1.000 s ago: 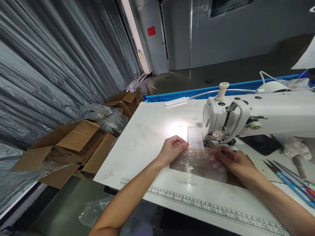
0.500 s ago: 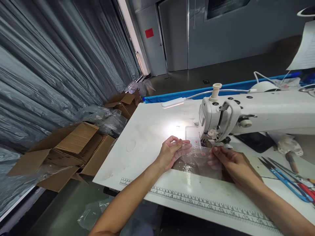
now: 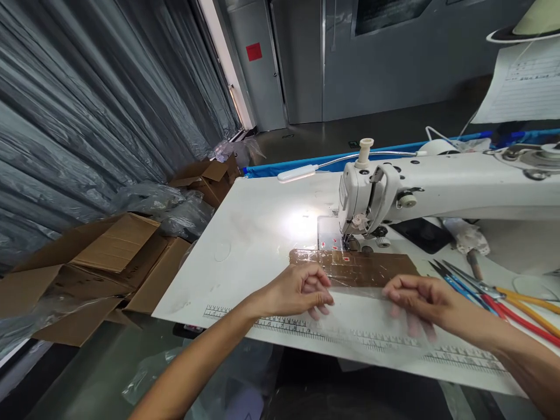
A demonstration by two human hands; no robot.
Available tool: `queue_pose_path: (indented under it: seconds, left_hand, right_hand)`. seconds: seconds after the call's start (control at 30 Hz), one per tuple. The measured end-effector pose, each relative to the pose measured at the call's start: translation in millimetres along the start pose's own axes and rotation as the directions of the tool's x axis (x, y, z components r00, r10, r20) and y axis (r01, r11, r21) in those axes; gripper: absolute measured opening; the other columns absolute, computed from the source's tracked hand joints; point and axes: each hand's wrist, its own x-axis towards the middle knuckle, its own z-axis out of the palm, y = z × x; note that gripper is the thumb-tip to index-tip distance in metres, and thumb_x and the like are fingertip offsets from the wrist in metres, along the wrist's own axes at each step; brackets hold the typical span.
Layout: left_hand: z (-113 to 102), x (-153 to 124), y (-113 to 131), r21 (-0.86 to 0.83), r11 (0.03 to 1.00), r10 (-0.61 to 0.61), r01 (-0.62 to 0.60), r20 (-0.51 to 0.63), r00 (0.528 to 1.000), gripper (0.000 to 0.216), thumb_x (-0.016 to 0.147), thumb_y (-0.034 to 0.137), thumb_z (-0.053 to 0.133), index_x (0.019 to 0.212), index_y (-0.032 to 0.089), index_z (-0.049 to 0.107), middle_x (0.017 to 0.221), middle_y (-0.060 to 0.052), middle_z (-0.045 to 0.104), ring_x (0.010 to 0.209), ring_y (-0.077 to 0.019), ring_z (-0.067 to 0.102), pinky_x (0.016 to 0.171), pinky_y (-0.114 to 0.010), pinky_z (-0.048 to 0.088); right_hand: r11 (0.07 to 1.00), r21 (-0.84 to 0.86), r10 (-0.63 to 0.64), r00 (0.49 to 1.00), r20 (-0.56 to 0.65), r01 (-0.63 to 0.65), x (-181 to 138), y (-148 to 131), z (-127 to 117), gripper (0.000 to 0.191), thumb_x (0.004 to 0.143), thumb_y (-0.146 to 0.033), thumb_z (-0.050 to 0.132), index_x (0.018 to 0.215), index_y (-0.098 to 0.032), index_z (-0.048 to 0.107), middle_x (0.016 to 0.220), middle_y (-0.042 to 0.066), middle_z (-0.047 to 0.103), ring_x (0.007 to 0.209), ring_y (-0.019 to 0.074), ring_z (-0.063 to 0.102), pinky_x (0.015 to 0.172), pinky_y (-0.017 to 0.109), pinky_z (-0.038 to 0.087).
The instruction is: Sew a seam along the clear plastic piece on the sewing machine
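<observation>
My left hand [image 3: 308,290] is closed in a pinch on the left edge of a clear plastic sheet [image 3: 361,312]. Opposite it, my right hand [image 3: 417,297] pinches the right edge of the same sheet, so the film stretches between both hands above the table's front part. Behind the hands a flat brown piece [image 3: 376,268] with a shiny surface lies on the table beside the sewing machine's needle area. Small red marks [image 3: 335,248] show near its left part. The white sewing machine head [image 3: 363,198] stands just beyond.
On the right lie scissors and snips with blue [image 3: 464,291], red and orange handles. A black flat object [image 3: 422,234] rests under the machine arm. A lamp [image 3: 297,174] lights the white table [image 3: 258,233]. Open cardboard boxes [image 3: 118,245] stand at left. A printed ruler [image 3: 301,329] runs along the front edge.
Both hands have come back toward me with the clear sheet, away from the needle area. The brown piece shows more fully now. The view has shifted somewhat to the right.
</observation>
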Motion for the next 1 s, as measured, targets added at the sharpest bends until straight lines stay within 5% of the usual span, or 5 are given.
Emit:
queue_pose_path:
  seconds: [0.23, 0.43, 0.7, 0.87, 1.0]
  left_hand:
    - [-29, 59, -22, 0.771, 0.632, 0.467, -0.082, -0.294, 0.834, 0.022, 0.092, 0.025, 0.055, 0.111, 0.015, 0.053, 0.086, -0.004, 0.068, 0.071, -0.0161, 0.065, 0.064, -0.031, 0.053]
    - [-29, 64, -40, 0.918, 0.364, 0.704, -0.157, -0.162, 0.691, 0.020, 0.093, 0.028, 0.053, 0.107, 0.015, 0.059, 0.110, -0.012, 0.063, 0.096, -0.0226, 0.062, 0.081, -0.041, 0.053]
    - [-18, 53, -22, 0.287, 0.937, 0.299, -0.201, -0.358, 0.884, 0.040, 0.091, 0.050, 0.053, 0.108, 0.015, 0.062, 0.081, -0.005, 0.067, 0.064, -0.0143, 0.063, 0.058, -0.028, 0.051]
    - [-20, 47, -19, -0.006, 1.000, 0.027, -0.029, -0.230, 0.973, 0.057, 0.088, 0.060, 0.052, 0.121, 0.014, 0.056, 0.079, -0.005, 0.065, 0.058, -0.0138, 0.063, 0.055, -0.028, 0.052]
    - [-19, 43, -20, 0.053, 0.998, -0.017, 0.031, -0.243, 0.970, 0.061, 0.079, 0.043, 0.070, 0.130, 0.015, 0.049, 0.081, -0.003, 0.065, 0.057, -0.0121, 0.062, 0.054, -0.026, 0.052]
  right_hand:
    - [0.856, -0.516, -0.269, 0.846, -0.460, -0.008, 61, -17, -12, 0.043, 0.087, -0.058, 0.047, 0.065, -0.022, 0.053, 0.059, 0.001, 0.061, 0.051, 0.0155, 0.054, 0.048, 0.028, 0.036]
    - [0.724, -0.684, -0.299, 0.853, -0.427, -0.088, 53, -18, -15, 0.045, 0.075, -0.067, 0.060, 0.064, -0.024, 0.050, 0.050, -0.003, 0.053, 0.046, 0.0150, 0.047, 0.046, 0.028, 0.030]
    - [0.866, -0.498, -0.256, 0.897, -0.361, 0.047, 55, -35, 20, 0.030, 0.082, -0.051, 0.060, 0.085, -0.022, 0.062, 0.068, 0.001, 0.060, 0.060, 0.0167, 0.055, 0.053, 0.028, 0.043]
    - [0.973, -0.170, -0.168, 0.984, -0.064, 0.156, 64, -45, 29, 0.044, 0.085, -0.055, 0.058, 0.114, -0.021, 0.062, 0.081, 0.004, 0.067, 0.068, 0.0180, 0.062, 0.054, 0.029, 0.048]
    - [0.850, -0.497, -0.291, 0.942, -0.164, 0.177, 58, -33, 7, 0.038, 0.092, -0.051, 0.049, 0.113, -0.025, 0.067, 0.090, 0.007, 0.070, 0.078, 0.0229, 0.067, 0.065, 0.035, 0.054]
